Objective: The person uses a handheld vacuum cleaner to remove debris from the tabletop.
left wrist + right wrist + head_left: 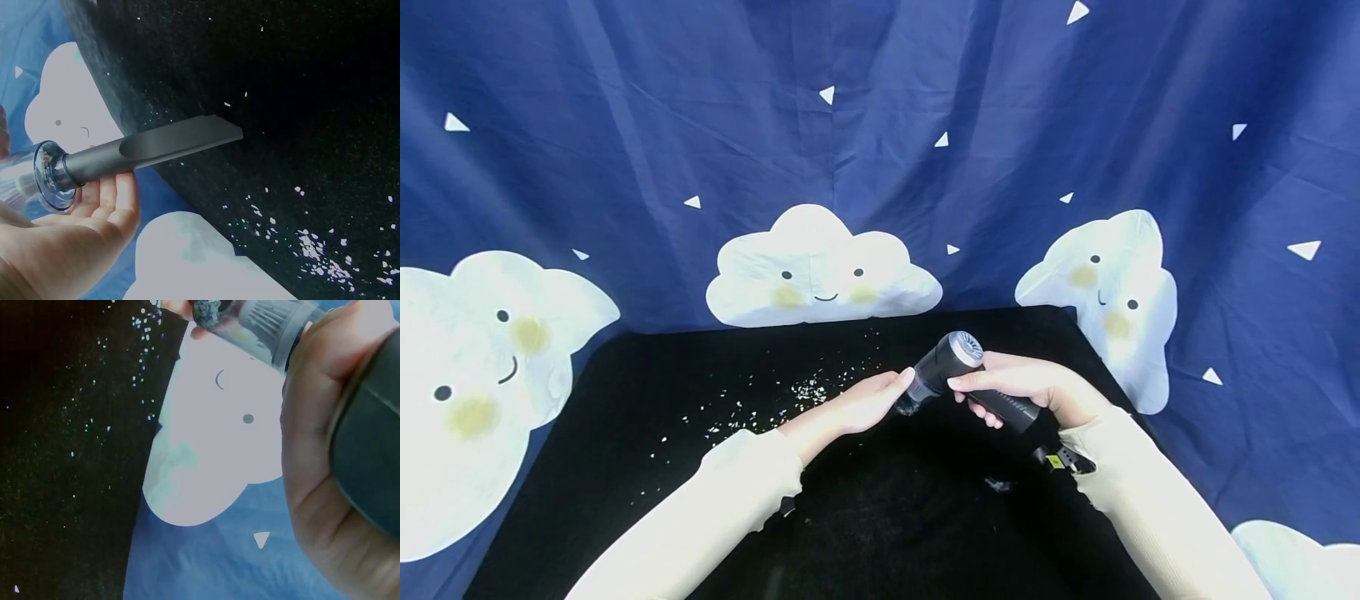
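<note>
A black handheld vacuum cleaner [942,364] with a silver vented end is held tilted above the black cloth. My right hand [1018,377] grips its handle, thumb on the near side. At the front, my left hand [871,402] holds the vacuum near its clear dust cup [17,178], thumb against it in the head view. A dark flat crevice nozzle [156,147] sticks out from the cup, with left fingers [107,194] behind its base. Some greyish matter shows inside the cup in the right wrist view. White bits [808,390] lie scattered beyond my left forearm.
The black cloth [880,525] covers the table, whose far edge meets a blue curtain [880,150] printed with white clouds. A small whitish clump [998,484] lies on the cloth below my right hand. Loose bits spread toward the left.
</note>
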{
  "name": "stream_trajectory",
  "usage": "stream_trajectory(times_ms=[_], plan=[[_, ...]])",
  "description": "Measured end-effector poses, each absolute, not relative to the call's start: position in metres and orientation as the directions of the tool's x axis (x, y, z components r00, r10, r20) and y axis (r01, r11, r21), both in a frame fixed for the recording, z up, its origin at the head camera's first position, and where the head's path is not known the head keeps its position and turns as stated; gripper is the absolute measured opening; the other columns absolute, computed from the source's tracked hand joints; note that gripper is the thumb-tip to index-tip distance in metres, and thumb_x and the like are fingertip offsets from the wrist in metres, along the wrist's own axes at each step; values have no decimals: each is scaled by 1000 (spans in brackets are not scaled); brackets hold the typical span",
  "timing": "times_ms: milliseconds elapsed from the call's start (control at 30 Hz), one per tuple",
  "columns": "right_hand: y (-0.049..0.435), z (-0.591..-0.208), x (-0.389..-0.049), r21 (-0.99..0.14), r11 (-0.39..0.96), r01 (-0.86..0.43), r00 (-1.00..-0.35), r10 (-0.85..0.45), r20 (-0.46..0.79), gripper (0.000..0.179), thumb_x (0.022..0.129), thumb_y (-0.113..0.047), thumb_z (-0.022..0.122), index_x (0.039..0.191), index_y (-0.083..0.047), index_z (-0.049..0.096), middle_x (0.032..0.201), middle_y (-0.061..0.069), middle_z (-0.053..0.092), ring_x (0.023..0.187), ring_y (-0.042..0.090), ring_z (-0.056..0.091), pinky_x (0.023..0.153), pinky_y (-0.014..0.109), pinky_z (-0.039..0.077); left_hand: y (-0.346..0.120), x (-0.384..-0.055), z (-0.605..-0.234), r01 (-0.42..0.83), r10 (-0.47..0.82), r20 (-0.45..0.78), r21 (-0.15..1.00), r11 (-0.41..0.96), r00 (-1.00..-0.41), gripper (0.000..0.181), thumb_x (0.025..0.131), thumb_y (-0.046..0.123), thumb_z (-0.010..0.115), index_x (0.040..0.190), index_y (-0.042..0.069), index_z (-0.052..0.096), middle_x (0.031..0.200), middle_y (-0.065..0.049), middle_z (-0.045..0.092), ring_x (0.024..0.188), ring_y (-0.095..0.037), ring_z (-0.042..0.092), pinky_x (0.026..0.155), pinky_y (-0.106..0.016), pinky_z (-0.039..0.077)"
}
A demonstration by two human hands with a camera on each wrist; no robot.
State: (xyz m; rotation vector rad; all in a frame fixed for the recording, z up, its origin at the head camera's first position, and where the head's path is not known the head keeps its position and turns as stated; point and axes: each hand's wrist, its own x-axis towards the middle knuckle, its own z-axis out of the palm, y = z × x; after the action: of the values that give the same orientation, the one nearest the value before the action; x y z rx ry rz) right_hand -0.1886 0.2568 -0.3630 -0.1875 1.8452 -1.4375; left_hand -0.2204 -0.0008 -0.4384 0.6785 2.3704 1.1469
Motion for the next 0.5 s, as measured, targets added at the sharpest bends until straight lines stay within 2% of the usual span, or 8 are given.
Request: stream_trajectory(times_ms=[200,500], plan=[[259,-365,-189,-875,351,334,-679,-555,-481,27,98,-26,63,97,1,59,67,8,59,51,16,59,51,30,52,-1,-220,-440,253,597,-152,804,539,-788,68,103,64,25,114,12,67,106,-1,67,102,-19,61,94,-42,46],[261,-369,-188,-880,333,337,-665,-578,-473,28,100,-24,61,99,3,57,68,8,59,51,15,59,51,29,53,-2,-217,-439,274,609,-154,790,549,-778,68,104,64,23,115,12,67,107,-1,68,105,-19,62,94,-42,46]])
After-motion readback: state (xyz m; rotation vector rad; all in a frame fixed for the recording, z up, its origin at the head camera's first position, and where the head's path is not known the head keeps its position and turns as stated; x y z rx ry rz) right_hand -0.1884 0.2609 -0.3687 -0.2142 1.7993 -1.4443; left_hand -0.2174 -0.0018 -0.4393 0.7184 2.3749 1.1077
